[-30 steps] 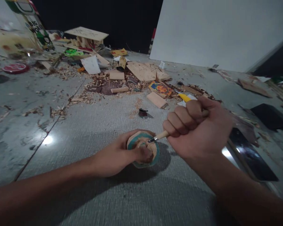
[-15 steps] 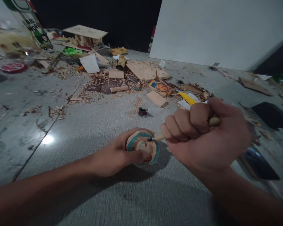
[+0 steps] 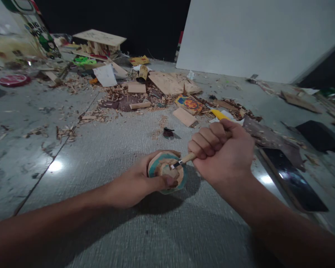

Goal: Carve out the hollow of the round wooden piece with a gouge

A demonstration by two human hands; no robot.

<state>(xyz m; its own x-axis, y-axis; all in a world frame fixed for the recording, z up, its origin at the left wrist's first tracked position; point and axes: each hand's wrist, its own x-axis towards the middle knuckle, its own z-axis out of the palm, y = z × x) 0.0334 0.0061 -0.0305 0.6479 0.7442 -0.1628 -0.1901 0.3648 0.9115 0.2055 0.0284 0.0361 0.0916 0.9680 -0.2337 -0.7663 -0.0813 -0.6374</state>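
Note:
My left hand (image 3: pixel 141 180) is wrapped round a small round wooden piece (image 3: pixel 155 166), its thumb lying over the top face. That face has a teal painted ring and a rough, carved hollow in pale wood. In a fist, my right hand (image 3: pixel 219 149) grips a carving chisel (image 3: pixel 188 158) by its thin wooden handle. The short metal blade points left and down, its tip at the carved hollow. Whether the tip bites into the wood, I cannot tell. A small dark object (image 3: pixel 168 132) lies on the floor just beyond the hands.
Wood shavings, flat boards (image 3: pixel 173 82) and a painted piece (image 3: pixel 188 104) litter the floor ahead. To the right lie a smartphone (image 3: pixel 294 180) and a black object (image 3: pixel 319 136). A yellow-handled tool (image 3: pixel 218 114) sits beyond my right hand. A white panel (image 3: pixel 257 41) stands at the back.
My right hand has moved left and turned, bringing the chisel's blade further over the carved hollow. More of the smartphone now shows. The left hand keeps its hold, barely shifted.

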